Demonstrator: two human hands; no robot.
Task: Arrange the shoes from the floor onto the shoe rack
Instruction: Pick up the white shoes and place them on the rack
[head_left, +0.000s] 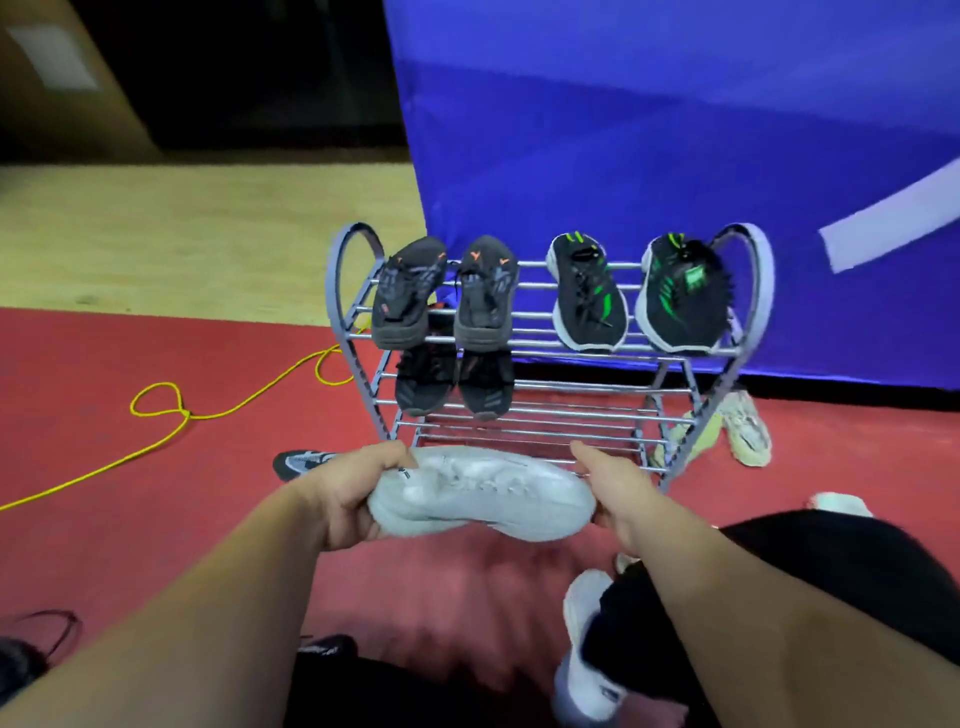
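The left grip (343, 499) and right grip (618, 493) are each clamped on an opposite end of a pale grey-white mesh trainer (483, 499), held crosswise just short of the grey tubular-metal shoe rack (545, 415) beyond them, apparently to steady it for the vacant lowest bars.

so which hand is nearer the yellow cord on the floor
Left. The left hand grips the white shoe at the end toward the yellow cord; the right hand holds the other end.
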